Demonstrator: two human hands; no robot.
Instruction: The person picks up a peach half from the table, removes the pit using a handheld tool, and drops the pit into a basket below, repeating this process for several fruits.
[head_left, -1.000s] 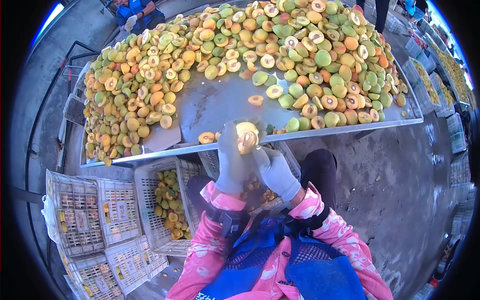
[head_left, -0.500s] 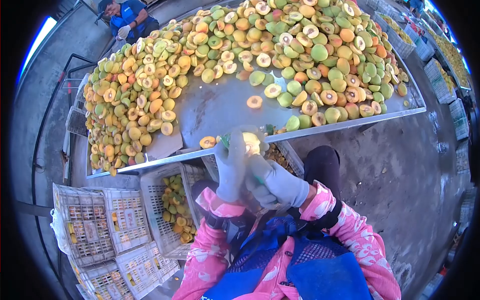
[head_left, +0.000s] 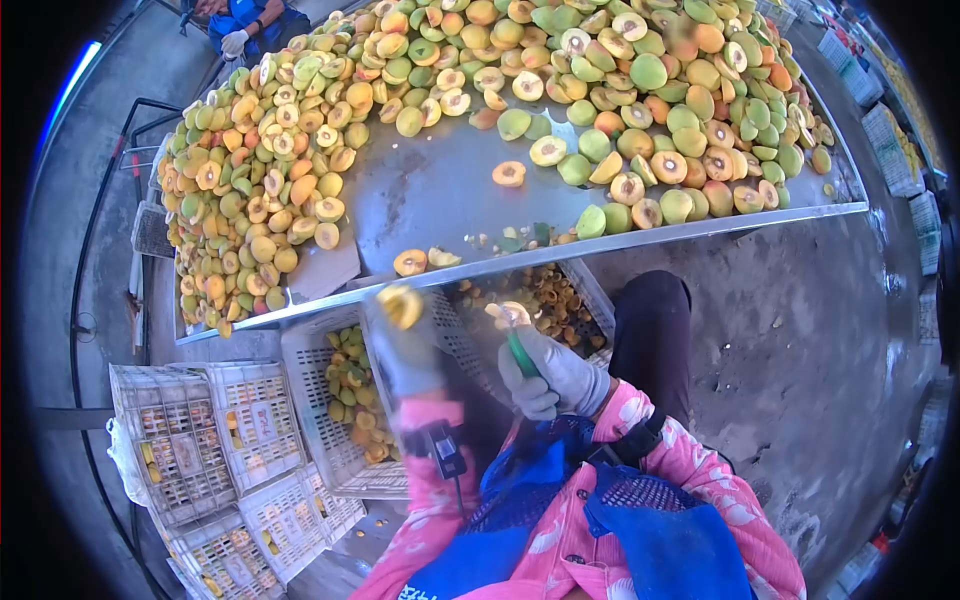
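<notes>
My gloved left hand (head_left: 408,350), blurred by motion, is over the crates just below the table edge. A yellow peach half (head_left: 400,305) is at its fingertips. My gloved right hand (head_left: 560,372) is closed around a green-handled tool (head_left: 521,355); its working end is hidden. A pale, brownish chunk of fruit (head_left: 512,314) sits at the thumb and finger of that hand, above the handle. On the metal table (head_left: 420,200), another cut peach half (head_left: 410,262) and a small piece (head_left: 442,258) lie near the front edge.
Piles of halved peaches (head_left: 270,190) cover the table's back and sides. Beneath the edge stand a crate of peach halves (head_left: 312,400) and a crate of dark scraps (head_left: 590,290). Stacked crates (head_left: 180,440) are at left. A co-worker (head_left: 255,25) is across the table.
My hands were together at the table edge and have separated. The left hand moved left with the peach half; the right dropped slightly, exposing the green handle. The view shifted a little.
</notes>
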